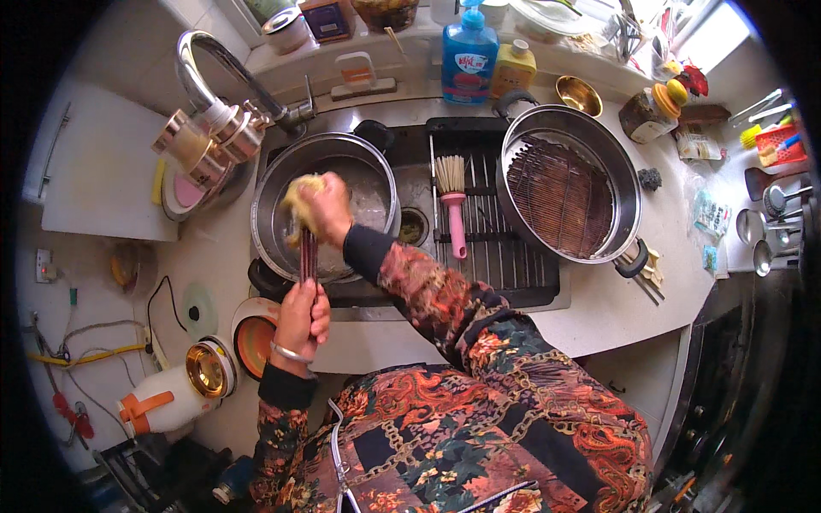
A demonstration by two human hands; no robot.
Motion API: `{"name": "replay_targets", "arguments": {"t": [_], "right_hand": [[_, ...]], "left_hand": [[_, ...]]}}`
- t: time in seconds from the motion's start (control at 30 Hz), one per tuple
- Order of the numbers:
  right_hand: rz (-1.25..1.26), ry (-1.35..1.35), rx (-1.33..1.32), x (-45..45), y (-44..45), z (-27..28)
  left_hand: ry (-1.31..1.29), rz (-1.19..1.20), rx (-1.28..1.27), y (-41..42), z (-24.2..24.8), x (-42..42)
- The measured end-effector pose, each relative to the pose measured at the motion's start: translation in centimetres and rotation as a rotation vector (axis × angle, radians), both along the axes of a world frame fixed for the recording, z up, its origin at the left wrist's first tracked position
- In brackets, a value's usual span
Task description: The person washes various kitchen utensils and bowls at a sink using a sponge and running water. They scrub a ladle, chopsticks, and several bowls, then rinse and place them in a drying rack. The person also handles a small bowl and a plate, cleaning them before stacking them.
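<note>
My left hand grips one end of a bundle of dark reddish-brown chopsticks and wears a silver bangle. Around the bundle's far end, my right hand presses a yellowish cloth; the cloth hides those tips. Both the cloth and the far ends are over a round steel pot that stands in the sink and seems to hold some water. A bristle brush with a pink handle lies on the black drying rack, to the right of the pot.
A steel pan holding a dark slatted mat stands at the right. The chrome faucet with its filter rises at the back left. Behind the sink are a blue soap bottle and a yellow bottle. A white thermos lies front left.
</note>
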State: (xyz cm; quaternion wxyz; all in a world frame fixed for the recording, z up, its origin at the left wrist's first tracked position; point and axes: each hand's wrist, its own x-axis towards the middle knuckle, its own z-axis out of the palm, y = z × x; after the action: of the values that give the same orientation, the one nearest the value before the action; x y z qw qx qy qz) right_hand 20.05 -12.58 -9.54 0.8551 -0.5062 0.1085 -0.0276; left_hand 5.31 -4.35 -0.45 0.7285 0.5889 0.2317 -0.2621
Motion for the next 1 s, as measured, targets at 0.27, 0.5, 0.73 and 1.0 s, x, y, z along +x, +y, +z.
{"name": "replay_targets", "arguments": {"t": [0.27,0.5,0.73,1.0], "right_hand": [[0.052,0.145,0.456,5.2,-6.0,-3.2],[0.455,0.093,0.835,0.5,-4.1,0.1],[0.796,-0.061,0.629,-1.7,-3.2,2.8],[0.679,0.196,0.536,-3.9,-1.7,4.7]], "left_hand": [[0.026,0.007,0.03,2.0,1.0,-3.1],[-0.138,0.189,-0.013,2.2,-2.1,1.4],[-0.095,0.048,-0.264,0.9,-3.0,3.3],[-0.062,-0.07,-0.034,0.3,-3.5,3.7]]}}
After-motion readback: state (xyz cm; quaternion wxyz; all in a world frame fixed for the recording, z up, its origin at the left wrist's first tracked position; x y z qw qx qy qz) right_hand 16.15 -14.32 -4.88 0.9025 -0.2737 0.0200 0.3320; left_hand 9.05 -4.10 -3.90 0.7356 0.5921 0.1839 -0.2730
